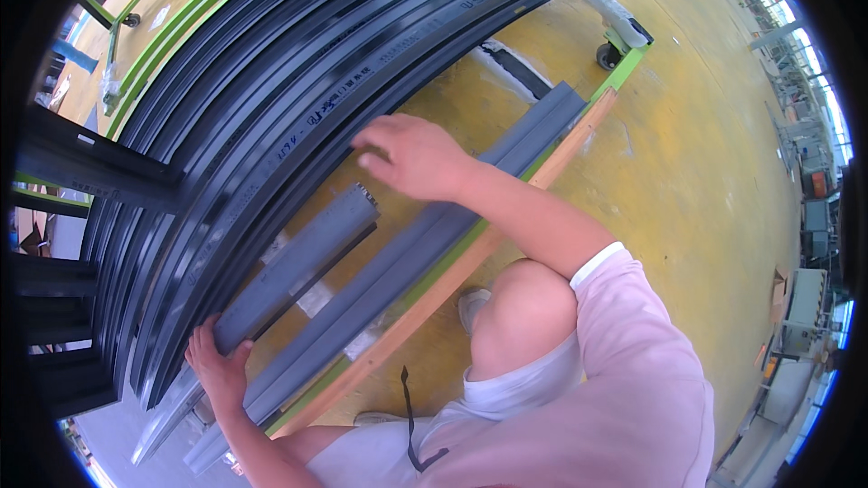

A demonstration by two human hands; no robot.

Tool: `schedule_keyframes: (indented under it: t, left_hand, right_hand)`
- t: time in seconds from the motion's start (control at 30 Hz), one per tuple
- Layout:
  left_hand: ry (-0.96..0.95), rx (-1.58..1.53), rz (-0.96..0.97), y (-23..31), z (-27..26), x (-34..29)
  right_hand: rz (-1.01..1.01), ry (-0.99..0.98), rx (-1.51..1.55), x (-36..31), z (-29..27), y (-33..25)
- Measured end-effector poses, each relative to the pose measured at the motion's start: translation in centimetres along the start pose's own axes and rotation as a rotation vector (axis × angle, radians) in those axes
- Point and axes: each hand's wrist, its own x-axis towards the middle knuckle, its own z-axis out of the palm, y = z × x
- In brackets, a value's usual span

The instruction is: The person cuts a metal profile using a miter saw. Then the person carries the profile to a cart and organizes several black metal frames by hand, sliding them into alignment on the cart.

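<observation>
At the lower left my left hand [217, 369] grips the near end of a short grey metal profile [298, 258], thumb on one side and fingers on the other. The profile lies slanted, its cut far end facing up and right. My right hand [416, 158] hovers past that far end, beside the stacked dark profiles [298, 81]; its fingers are slightly bent, the thumb stands apart, and nothing is in it. Below it runs a longer grey profile [398, 258] on the rack's near side, passing under my right forearm.
A green rack rail [624, 70] with a wooden strip [452, 276] borders the near side, and a caster wheel [608, 56] stands at its far corner. Dark uprights [99, 163] rise at the left. Yellow floor [687, 181] extends right towards machines [805, 307].
</observation>
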Motion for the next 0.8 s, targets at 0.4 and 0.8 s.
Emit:
schedule_keyframes:
  t: [0.4,0.8]
  left_hand:
    - [0.131,-0.058,0.128,6.0,1.2,1.3]
    - [0.060,-0.024,-0.060,-0.1,-1.5,-0.9]
  right_hand:
    - [-0.374,-0.351,-0.306,0.8,0.6,-4.6]
    - [0.225,-0.172,-0.668,-2.5,-13.7,8.3]
